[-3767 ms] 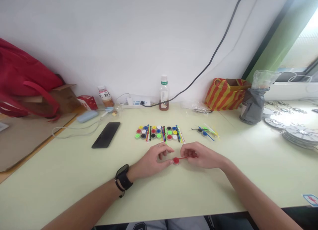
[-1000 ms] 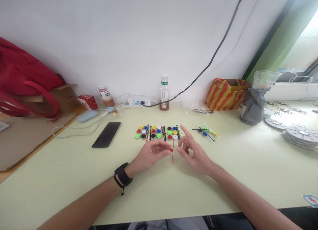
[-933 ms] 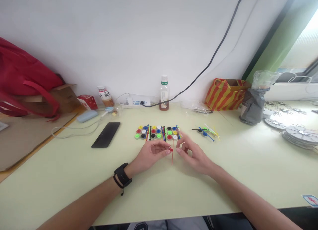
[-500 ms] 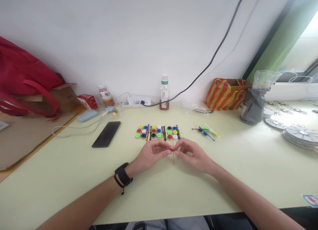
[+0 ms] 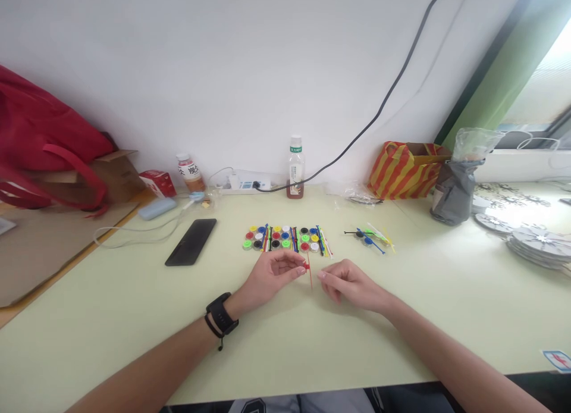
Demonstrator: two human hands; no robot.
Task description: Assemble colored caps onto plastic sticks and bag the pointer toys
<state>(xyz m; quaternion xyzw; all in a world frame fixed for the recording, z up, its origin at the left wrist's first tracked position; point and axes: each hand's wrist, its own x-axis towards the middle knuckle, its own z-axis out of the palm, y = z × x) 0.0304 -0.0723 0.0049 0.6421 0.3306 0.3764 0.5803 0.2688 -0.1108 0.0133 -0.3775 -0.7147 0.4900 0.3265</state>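
Between the thumb and fingertips of my left hand (image 5: pixel 279 273) is a small red plastic piece (image 5: pixel 307 266), with a thin red stick (image 5: pixel 311 276) crossing its right end, roughly upright in view. My right hand (image 5: pixel 352 285) is just to the right, apart from the stick, its fingers curled and thumb against the index finger; nothing shows in it. Beyond my hands lie rows of small round discs (image 5: pixel 275 236) with coloured centres, and between them bundles of thin coloured sticks (image 5: pixel 294 239). Farther right is a loose group of sticks (image 5: pixel 378 244) with a few discs (image 5: pixel 367 241).
A black phone (image 5: pixel 191 241) lies left of the discs. At the wall stand a bottle (image 5: pixel 295 169), a power strip (image 5: pixel 247 182) and a striped bag (image 5: pixel 404 172). Stacked round plates (image 5: pixel 539 246) sit at far right; a red bag (image 5: pixel 49 139) is at far left.
My right hand has let go of the red piece and moved a little right and down, its fingers curling. My left hand keeps its hold; the stick now tilts slightly.
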